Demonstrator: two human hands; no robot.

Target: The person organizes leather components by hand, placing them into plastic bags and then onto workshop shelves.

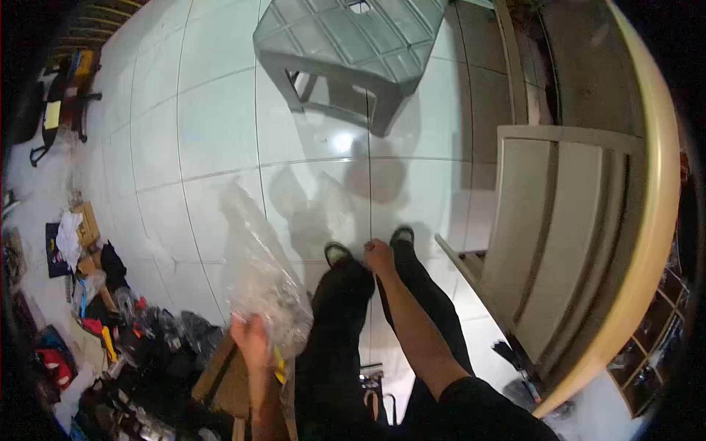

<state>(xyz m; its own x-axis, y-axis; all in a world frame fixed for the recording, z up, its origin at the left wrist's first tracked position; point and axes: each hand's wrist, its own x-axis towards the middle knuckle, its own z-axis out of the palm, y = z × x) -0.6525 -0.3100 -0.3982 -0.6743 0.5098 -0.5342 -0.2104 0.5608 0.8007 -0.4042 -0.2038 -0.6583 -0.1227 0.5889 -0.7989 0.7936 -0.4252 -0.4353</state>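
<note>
My left hand is closed on a clear plastic bag, which is crumpled near the fingers and stretches up over the floor. What the bag holds, if anything, is hard to make out. Out ahead of my legs, my right hand is closed in a fist or pinch above my shoes. Anything inside those fingers is too small or hidden to name. Beneath the left forearm stands a brown cardboard box, partly covered by the bag and arm.
A grey plastic stool stands ahead on the white tiled floor. To the right is a desk with a pale wooden edge and grey drawer unit. Mixed clothes and plastic-wrapped items lie heaped on the left.
</note>
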